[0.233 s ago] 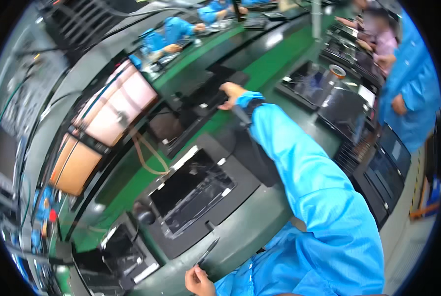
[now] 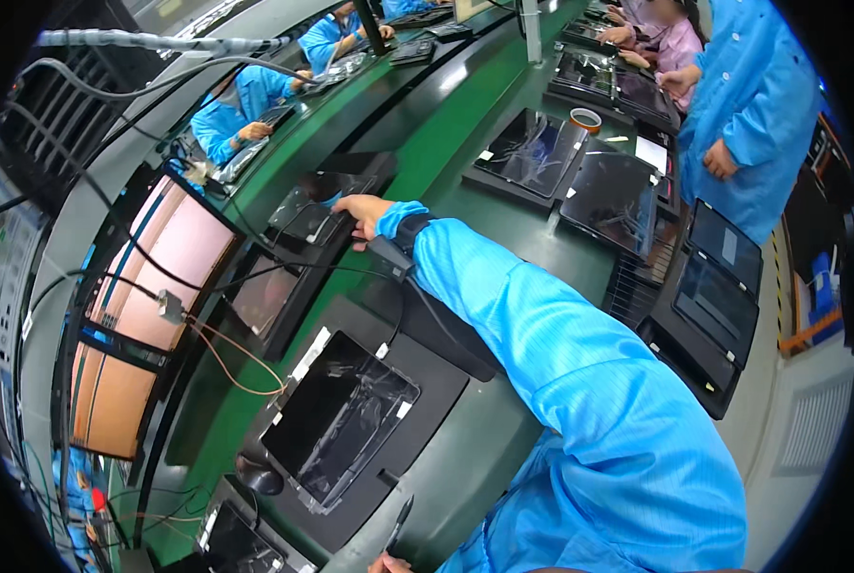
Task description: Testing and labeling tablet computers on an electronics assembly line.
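My right arm, in a blue sleeve, reaches across to the far left. My right hand (image 2: 365, 216) has its fingers curled at the near edge of a black tray (image 2: 374, 174) on the green belt. A dark screen panel (image 2: 307, 215) under clear film lies in that tray. My left hand (image 2: 389, 564) is at the bottom edge, partly cut off, closed on a dark pen (image 2: 403, 516) pointing up. Between the hands, another dark screen panel (image 2: 341, 411), with clear film and white tabs, lies on a black foam tray (image 2: 427, 401).
Two lit monitors (image 2: 159, 267) stand at left with hanging cables. A round black object (image 2: 258, 475) sits beside the foam tray. More trayed panels (image 2: 527, 153), a tape roll (image 2: 585, 119) and a black case (image 2: 708, 306) are at right. Co-workers (image 2: 751, 105) stand or sit beyond.
The view has shifted, so the bench and trays sit differently in the picture. My right hand remains by the belt tray; my left still holds the pen, now lower in view.
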Motion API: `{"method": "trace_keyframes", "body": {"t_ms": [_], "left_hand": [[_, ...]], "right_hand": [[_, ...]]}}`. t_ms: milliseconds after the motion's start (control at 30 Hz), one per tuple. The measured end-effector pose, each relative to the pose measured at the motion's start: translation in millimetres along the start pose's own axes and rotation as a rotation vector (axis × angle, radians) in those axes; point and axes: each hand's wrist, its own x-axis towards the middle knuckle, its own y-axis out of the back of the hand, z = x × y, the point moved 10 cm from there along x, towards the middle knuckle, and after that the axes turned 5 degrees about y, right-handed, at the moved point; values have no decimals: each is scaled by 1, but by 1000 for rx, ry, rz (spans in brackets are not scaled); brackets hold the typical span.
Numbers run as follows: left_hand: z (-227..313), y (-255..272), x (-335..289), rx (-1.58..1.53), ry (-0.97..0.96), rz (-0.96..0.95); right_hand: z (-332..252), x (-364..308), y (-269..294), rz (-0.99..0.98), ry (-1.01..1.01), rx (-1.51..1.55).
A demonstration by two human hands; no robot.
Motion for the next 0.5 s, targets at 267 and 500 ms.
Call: {"method": "trace_keyframes", "body": {"t_ms": [267,500], "left_hand": [[-3,-22,3,-75,97,-95],[-16,-24,13,-58,56,-134]], "right_hand": [[-13,2,13,-169,79,319],[-33,-41,25,-79,196,604]]}}
